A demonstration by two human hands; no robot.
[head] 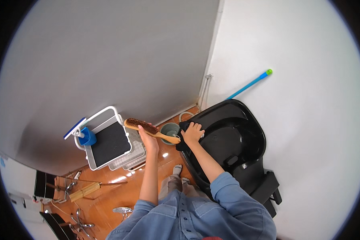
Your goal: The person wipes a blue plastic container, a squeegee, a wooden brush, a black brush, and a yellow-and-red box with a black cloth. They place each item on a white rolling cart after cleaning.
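My left hand [150, 141] grips a wooden-handled brush [144, 126]. Its dark brown bristles face up, and the bare handle end points right towards my other hand. My right hand [193, 133] is on a black cloth [182, 146] at the left rim of a black salon shampoo basin [225, 147], fingers curled over it. A small white bit shows beside those fingers; what it is I cannot tell. Below, between my two hands, a grey-green bucket [169, 129] stands on the floor, partly hidden by the brush handle.
To the left stands a white tiered trolley [120, 144] with a dark mat and a blue cup [88, 136] holding a squeegee [75, 128]. A blue pole [249, 85] leans behind the basin. Black chairs [58, 226] and a metal-based stool [122, 210] stand on the orange tile floor [114, 196].
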